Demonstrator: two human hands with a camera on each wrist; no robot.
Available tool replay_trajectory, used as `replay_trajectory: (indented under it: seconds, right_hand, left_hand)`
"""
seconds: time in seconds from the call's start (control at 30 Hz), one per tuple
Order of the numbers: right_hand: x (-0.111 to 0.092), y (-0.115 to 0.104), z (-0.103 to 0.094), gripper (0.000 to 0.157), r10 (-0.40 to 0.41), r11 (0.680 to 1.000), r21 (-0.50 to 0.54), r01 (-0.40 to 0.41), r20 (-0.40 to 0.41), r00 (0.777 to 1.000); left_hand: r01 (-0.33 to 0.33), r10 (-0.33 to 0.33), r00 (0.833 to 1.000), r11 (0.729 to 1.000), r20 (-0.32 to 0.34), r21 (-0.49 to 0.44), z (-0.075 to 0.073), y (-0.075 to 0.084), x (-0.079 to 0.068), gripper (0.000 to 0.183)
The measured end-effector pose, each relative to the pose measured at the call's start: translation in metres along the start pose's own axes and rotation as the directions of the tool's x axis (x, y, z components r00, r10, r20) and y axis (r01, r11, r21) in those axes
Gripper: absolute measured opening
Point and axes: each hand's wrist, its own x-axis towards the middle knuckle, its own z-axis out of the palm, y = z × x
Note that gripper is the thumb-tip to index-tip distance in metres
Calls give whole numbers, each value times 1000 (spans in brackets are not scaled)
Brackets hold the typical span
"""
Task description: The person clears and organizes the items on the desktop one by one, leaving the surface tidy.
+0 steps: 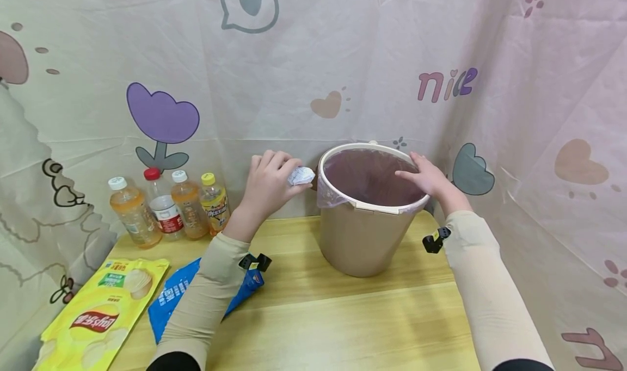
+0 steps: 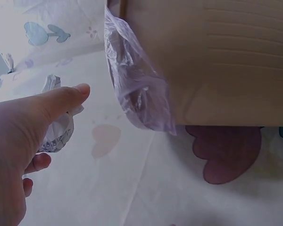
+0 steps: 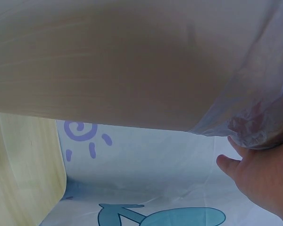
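My left hand (image 1: 271,179) pinches a crumpled piece of white printed paper (image 1: 301,175) between thumb and fingers, just left of the trash bin's rim. In the left wrist view the paper (image 2: 59,134) shows partly behind the thumb. The beige trash bin (image 1: 362,240) stands upright, lined with a thin translucent bag (image 1: 329,193) folded over its rim. At the bin's right rim rests my right hand (image 1: 431,179), its fingers fairly straight and spread. The right wrist view shows that hand (image 3: 262,176) against the liner, with part of it cut off by the frame edge.
Several bottles, among them a red-capped one (image 1: 165,210) and a yellow-capped one (image 1: 214,205), stand at the back left. A yellow chip bag (image 1: 100,314) lies at the left. Beside it, a blue packet (image 1: 171,295) is partly under my left forearm. A printed curtain (image 1: 294,61) hangs behind.
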Motion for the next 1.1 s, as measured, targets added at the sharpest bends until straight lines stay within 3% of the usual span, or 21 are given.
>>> replay_trajectory:
  seconds: [0.33, 0.67, 1.1]
  right_hand:
    - [1, 1, 1, 90, -5, 1000, 9, 5, 0, 1000]
    - [2, 2, 0, 91, 5, 1000, 2, -5, -1, 1000]
    - [2, 2, 0, 90, 7, 1000, 10, -7, -2, 1000]
  left_hand:
    - [-45, 45, 999, 999, 0, 1, 0, 7, 28, 46]
    - [-64, 66, 995, 997, 74, -31, 10, 20, 48, 46]
    - [1, 10, 972, 999, 237, -46, 32, 37, 64, 52]
